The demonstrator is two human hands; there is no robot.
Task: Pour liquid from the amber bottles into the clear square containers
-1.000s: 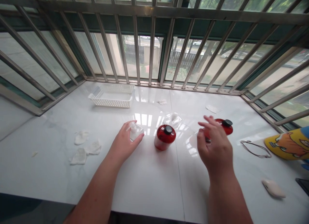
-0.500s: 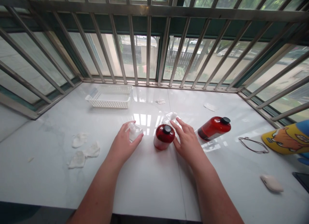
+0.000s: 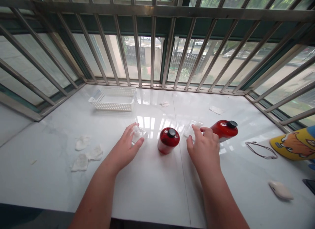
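A small clear pump bottle [image 3: 138,134] stands between the thumb and fingers of my left hand [image 3: 125,145], which curve loosely around it. To its right, a red bottle with a black cap [image 3: 168,142] is upright, touched by neither hand. My right hand [image 3: 205,147] is at a clear plastic item [image 3: 189,130], with the thumb and index finger on its near side; its exact shape is hard to make out. Just behind that hand lies a second red bottle [image 3: 225,129] on its side, black cap pointing right, partly covered by the fingers.
A white perforated basket [image 3: 113,106] sits at the back left. Crumpled white wipes [image 3: 82,156] lie at left, with more bits near the window. On the right are a cord loop [image 3: 261,150], a yellow cartoon-printed object [image 3: 292,143] and a beige case [image 3: 280,190]. Metal bars [image 3: 157,12] close the back.
My right hand has moved right, away from the upright red bottle, and the clear plastic item has shifted right with it. My left hand and the pump bottle stay nearly in place.
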